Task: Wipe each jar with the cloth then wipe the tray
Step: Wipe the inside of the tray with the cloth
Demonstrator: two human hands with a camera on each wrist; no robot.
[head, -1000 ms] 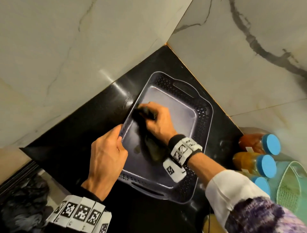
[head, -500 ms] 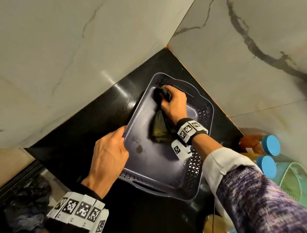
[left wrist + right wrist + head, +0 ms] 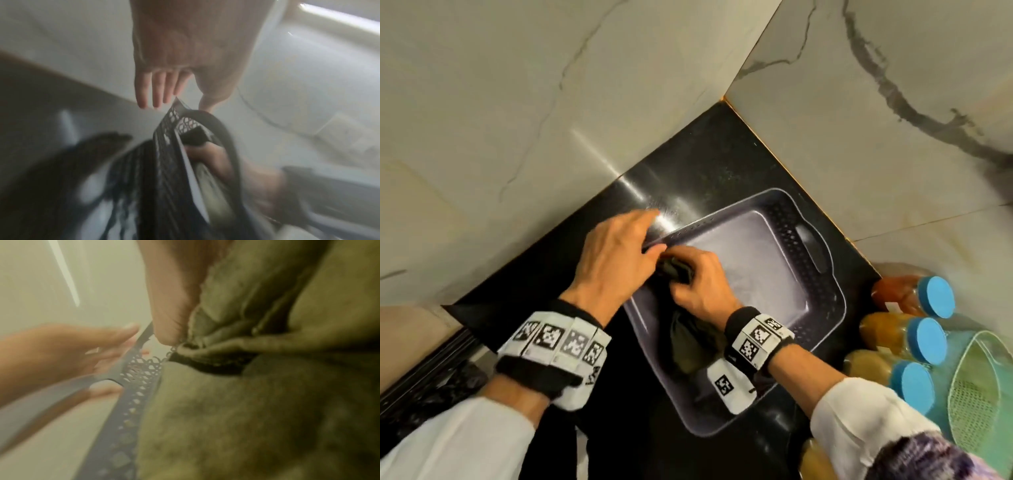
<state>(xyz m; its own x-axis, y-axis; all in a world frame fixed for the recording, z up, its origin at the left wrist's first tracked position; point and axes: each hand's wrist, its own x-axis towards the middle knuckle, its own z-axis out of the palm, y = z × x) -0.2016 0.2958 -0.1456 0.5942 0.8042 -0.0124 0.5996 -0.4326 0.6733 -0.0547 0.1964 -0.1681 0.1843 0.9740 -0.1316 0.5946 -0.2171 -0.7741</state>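
A dark grey perforated tray [image 3: 822,253] lies on a black counter corner. My right hand [image 3: 681,270] grips a bunched olive cloth [image 3: 688,342] inside the tray, pressed against its left rim. In the right wrist view the cloth [image 3: 246,402] fills the frame, pinched at the rim [image 3: 131,386] by my right hand [image 3: 185,340]. My left hand [image 3: 655,231] straddles that same rim, thumb inside and fingers outside. The left wrist view shows my left hand [image 3: 185,104] with nearly straight fingers and the rim [image 3: 176,123] between them and the thumb. Three blue-lidded jars [image 3: 914,298] stand right of the tray.
Marble walls close the counter on two sides behind the tray. A teal mesh basket [image 3: 983,387] stands beside the jars at the right edge. Another jar [image 3: 815,459] shows at the bottom. Below the counter's left edge, dark clutter [image 3: 431,394] lies on the floor.
My right hand has dragged the cloth from the tray's far corner back to the left rim. My left hand has slid farther along that rim, meeting the right hand.
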